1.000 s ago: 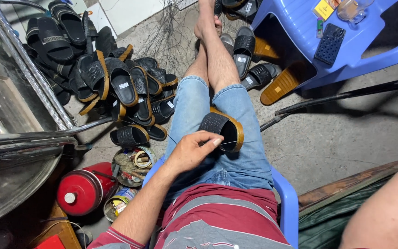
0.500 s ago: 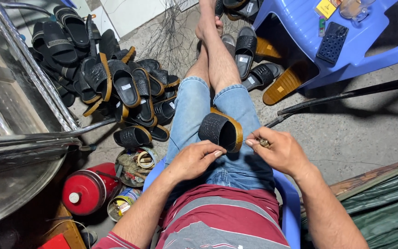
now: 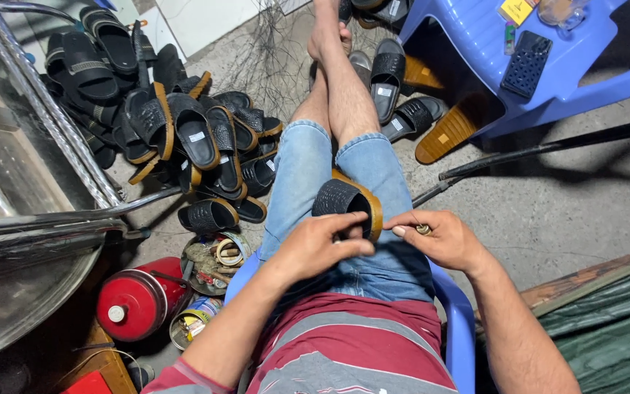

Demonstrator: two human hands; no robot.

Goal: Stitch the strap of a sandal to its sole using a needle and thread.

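Concrete floor point(image 3: 548, 219), workshop corner | black sandal point(image 3: 344, 201) rests on your thigh, your left hand point(image 3: 315, 244) gripping its strap | your right hand point(image 3: 439, 237) pinches a small metal piece point(image 3: 423, 229) beside it, apparently unattached | sandal pile point(image 3: 176, 138) waits left.

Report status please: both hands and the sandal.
Left hand grips black sandal on lap. Right hand beside it, pinching a small metal piece. Nothing between hands and sandal.

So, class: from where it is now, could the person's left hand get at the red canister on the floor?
Probably yes. The left hand rests on the black sandal on the lap; the red canister lies low on that side, with no obstacle between, though it would mean leaning down.
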